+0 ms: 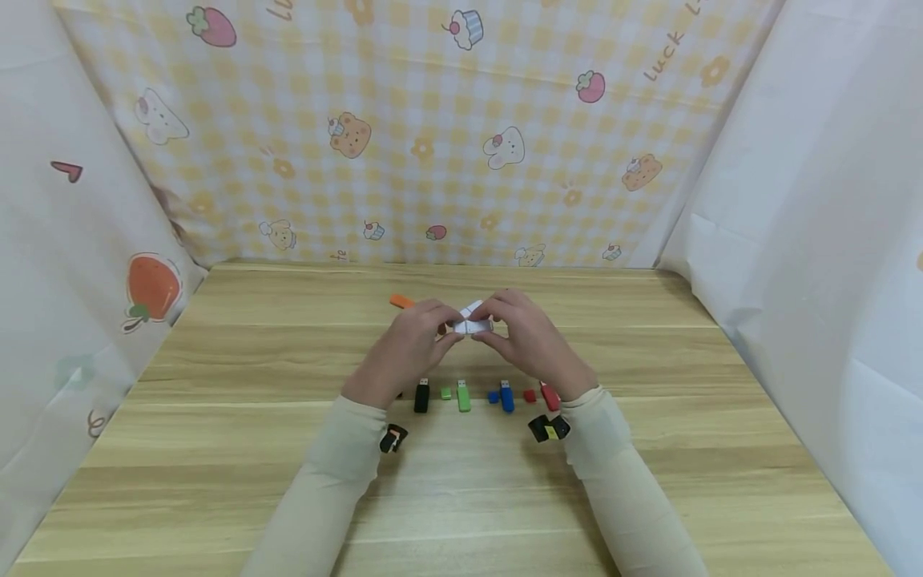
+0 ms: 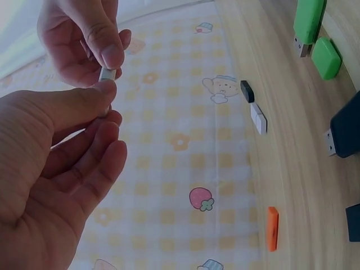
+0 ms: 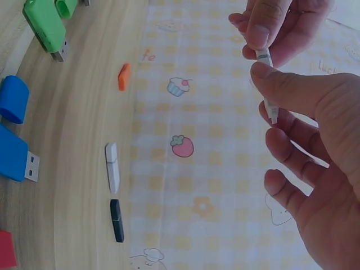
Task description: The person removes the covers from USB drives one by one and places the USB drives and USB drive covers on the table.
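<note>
Between the fingertips of both hands is a small white USB stick (image 1: 473,327), raised over the table. My left hand (image 1: 416,336) pinches one end between thumb and index finger, and my right hand (image 1: 525,332) pinches the other end the same way. In the right wrist view the stick (image 3: 264,56) shows a seam between the two thumbs, and its narrow tip pokes out beyond the right thumb. The fingertips hide much of it. Behind the hands, a second white USB stick (image 3: 112,169) lies on the table beside a black one (image 3: 117,220).
An orange stick (image 1: 401,301) lies behind the left hand. Nearer me, a row holds black (image 1: 421,397), green (image 1: 464,397), blue (image 1: 507,397) and red (image 1: 550,397) USB sticks with bare plugs, with loose caps beside them. A patterned cloth (image 1: 425,160) hangs behind the table.
</note>
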### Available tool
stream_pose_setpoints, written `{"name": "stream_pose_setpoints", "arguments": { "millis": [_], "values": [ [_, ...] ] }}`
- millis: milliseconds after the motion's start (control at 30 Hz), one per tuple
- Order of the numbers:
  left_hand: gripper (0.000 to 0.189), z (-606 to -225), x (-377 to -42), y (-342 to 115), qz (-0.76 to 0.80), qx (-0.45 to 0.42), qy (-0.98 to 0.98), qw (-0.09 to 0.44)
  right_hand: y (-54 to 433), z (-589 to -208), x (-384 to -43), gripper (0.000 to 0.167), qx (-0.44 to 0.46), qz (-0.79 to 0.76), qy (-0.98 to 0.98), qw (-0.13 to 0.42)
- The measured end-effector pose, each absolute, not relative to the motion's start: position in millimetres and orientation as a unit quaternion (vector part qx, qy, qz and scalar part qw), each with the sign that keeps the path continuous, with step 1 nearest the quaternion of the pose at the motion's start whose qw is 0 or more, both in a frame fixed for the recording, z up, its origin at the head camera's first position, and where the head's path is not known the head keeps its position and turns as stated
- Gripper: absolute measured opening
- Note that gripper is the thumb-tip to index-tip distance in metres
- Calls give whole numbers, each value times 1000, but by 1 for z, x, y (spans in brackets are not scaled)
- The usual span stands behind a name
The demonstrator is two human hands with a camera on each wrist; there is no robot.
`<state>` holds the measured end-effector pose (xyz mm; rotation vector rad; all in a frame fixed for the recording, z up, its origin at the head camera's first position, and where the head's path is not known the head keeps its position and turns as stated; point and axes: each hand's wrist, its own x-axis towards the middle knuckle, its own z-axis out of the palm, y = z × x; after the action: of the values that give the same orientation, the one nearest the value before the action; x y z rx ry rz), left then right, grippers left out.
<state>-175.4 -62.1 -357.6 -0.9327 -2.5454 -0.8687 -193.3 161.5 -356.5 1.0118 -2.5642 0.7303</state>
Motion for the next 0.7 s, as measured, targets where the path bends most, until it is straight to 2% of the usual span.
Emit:
{"name": "stream_pose_setpoints", "arguments": {
  "millis": [233, 700],
  "values": [
    [20, -356, -177, -66, -310, -340, -874, 159, 162, -358, -194, 19, 362, 255, -884, 152],
    [18, -354, -177, -65, -320, -335, -874, 147, 164, -357, -195, 18, 368, 257, -882, 146]
  ]
}}
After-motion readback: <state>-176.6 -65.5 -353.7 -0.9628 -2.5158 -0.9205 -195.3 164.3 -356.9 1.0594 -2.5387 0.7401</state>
